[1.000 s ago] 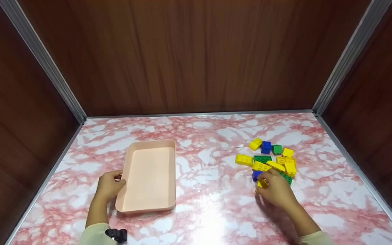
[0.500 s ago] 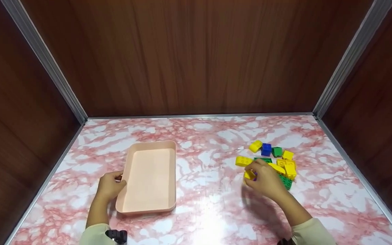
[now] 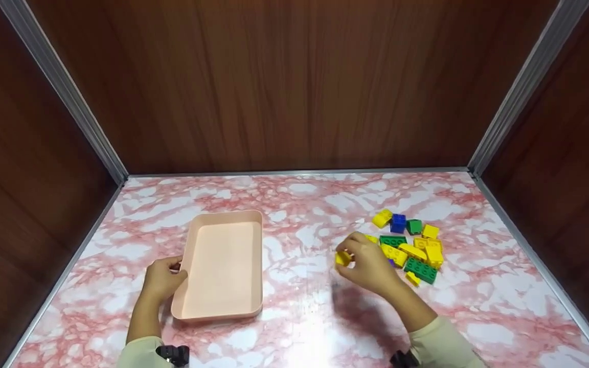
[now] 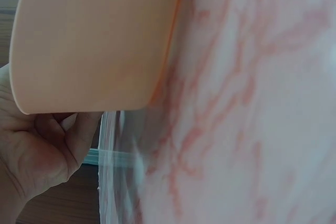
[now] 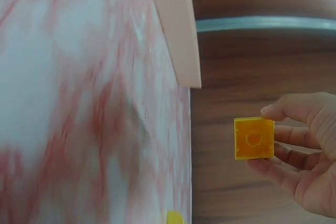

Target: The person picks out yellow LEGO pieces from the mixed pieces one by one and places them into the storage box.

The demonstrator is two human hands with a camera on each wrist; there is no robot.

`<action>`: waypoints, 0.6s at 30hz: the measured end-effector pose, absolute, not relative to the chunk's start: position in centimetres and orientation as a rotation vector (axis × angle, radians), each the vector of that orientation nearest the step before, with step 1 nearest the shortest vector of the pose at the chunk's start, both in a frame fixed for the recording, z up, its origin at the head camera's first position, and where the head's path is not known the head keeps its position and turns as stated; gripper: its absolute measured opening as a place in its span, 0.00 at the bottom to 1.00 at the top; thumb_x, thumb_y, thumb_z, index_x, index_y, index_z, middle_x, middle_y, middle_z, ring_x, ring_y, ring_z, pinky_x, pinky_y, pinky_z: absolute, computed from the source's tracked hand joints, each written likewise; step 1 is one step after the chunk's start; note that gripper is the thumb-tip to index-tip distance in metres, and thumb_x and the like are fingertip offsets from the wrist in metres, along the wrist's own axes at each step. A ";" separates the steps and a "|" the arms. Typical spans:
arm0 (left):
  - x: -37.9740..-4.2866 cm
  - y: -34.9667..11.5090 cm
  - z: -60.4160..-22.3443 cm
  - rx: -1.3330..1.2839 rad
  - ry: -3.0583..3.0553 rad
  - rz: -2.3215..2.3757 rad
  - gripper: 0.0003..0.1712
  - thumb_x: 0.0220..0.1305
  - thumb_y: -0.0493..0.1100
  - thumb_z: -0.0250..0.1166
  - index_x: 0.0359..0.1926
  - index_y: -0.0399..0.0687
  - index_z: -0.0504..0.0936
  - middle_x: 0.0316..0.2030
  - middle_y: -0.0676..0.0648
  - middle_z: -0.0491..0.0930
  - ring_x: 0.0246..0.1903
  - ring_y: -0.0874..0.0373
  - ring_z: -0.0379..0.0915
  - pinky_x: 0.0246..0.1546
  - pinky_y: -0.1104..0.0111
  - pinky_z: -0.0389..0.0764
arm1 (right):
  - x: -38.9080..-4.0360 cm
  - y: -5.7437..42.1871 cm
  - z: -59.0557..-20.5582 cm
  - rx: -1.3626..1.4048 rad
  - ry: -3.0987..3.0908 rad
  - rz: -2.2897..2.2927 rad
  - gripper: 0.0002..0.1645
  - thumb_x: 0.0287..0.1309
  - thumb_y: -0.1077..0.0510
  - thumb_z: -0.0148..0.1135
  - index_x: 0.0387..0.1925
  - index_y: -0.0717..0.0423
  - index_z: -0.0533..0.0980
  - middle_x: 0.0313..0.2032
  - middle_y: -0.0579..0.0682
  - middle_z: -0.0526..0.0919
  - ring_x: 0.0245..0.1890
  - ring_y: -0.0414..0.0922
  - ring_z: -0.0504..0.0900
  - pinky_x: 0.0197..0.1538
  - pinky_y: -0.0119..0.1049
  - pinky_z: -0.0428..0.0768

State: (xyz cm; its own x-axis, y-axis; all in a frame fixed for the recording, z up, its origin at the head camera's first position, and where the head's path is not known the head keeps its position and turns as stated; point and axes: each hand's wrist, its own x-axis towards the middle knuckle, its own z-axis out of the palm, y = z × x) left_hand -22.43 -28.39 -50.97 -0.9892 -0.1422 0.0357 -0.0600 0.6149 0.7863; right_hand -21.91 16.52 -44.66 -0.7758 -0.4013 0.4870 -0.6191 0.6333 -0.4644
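Observation:
My right hand pinches a yellow toy brick between thumb and fingers, left of the brick pile. In the right wrist view that square yellow brick shows its hollow underside, held above the tabletop. At the left, my left hand grips the near-left side wall of a peach plastic tray, thumb on the rim and fingers outside. The left wrist view shows the tray large, with the hand partly behind its edge. Nothing lies in the tray.
Right of centre lies a loose pile with a green brick, a blue brick, a small yellow piece and several others. The marbled tabletop is bounded by dark wood panels with metal edging.
My right hand has lifted the yellow brick away from the pile and carried it left. More of the pile now shows. The left hand stays on the tray, which has hardly moved.

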 end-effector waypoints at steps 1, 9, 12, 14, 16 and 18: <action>-22.4 -28.4 -51.0 0.175 -2.733 -1.330 0.24 0.55 0.29 0.59 0.55 0.26 0.78 0.37 0.35 0.84 0.40 0.44 0.82 0.35 0.62 0.84 | -21.9 16.1 -44.7 0.835 -2.510 0.905 0.14 0.42 0.65 0.75 0.33 0.59 0.80 0.32 0.48 0.75 0.30 0.42 0.77 0.35 0.35 0.83; -22.6 -28.4 -51.0 0.170 -2.725 -1.319 0.24 0.55 0.30 0.59 0.54 0.27 0.79 0.37 0.36 0.84 0.39 0.45 0.82 0.34 0.62 0.84 | -22.2 12.5 -44.7 0.940 -2.469 0.978 0.13 0.43 0.64 0.74 0.34 0.60 0.81 0.33 0.49 0.76 0.31 0.42 0.77 0.35 0.34 0.83; -22.7 -28.5 -50.9 0.172 -2.726 -1.316 0.24 0.55 0.30 0.59 0.55 0.28 0.79 0.36 0.37 0.84 0.39 0.44 0.82 0.34 0.61 0.84 | -22.4 10.8 -44.8 0.970 -2.454 0.993 0.12 0.43 0.64 0.73 0.33 0.60 0.80 0.32 0.48 0.76 0.32 0.43 0.78 0.35 0.31 0.83; -22.6 -28.5 -50.9 0.175 -2.727 -1.313 0.24 0.55 0.30 0.59 0.55 0.28 0.79 0.37 0.37 0.84 0.39 0.44 0.82 0.34 0.61 0.84 | -22.5 9.7 -44.8 1.000 -2.446 1.017 0.11 0.43 0.64 0.72 0.32 0.60 0.80 0.31 0.49 0.75 0.32 0.43 0.78 0.35 0.31 0.82; -22.6 -28.5 -51.0 0.181 -2.724 -1.319 0.24 0.55 0.30 0.59 0.55 0.29 0.79 0.36 0.37 0.83 0.39 0.44 0.82 0.34 0.61 0.84 | -22.6 8.6 -44.8 1.018 -2.442 1.060 0.11 0.43 0.65 0.72 0.32 0.60 0.79 0.32 0.49 0.75 0.33 0.44 0.79 0.36 0.31 0.83; -22.5 -28.5 -51.2 0.184 -2.725 -1.325 0.24 0.55 0.30 0.59 0.55 0.29 0.79 0.36 0.38 0.83 0.39 0.44 0.82 0.34 0.61 0.84 | -22.7 7.6 -44.9 1.032 -2.448 1.123 0.11 0.44 0.65 0.72 0.33 0.61 0.79 0.33 0.50 0.75 0.35 0.45 0.79 0.38 0.31 0.83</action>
State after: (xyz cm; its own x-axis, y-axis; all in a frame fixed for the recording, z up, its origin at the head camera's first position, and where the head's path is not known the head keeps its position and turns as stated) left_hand -22.53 -28.48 -51.19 -0.9870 -0.1549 0.0424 -0.0624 0.6128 0.7877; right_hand -22.69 7.58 -44.85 -0.7154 -0.4984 0.4896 -0.6962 0.4498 -0.5594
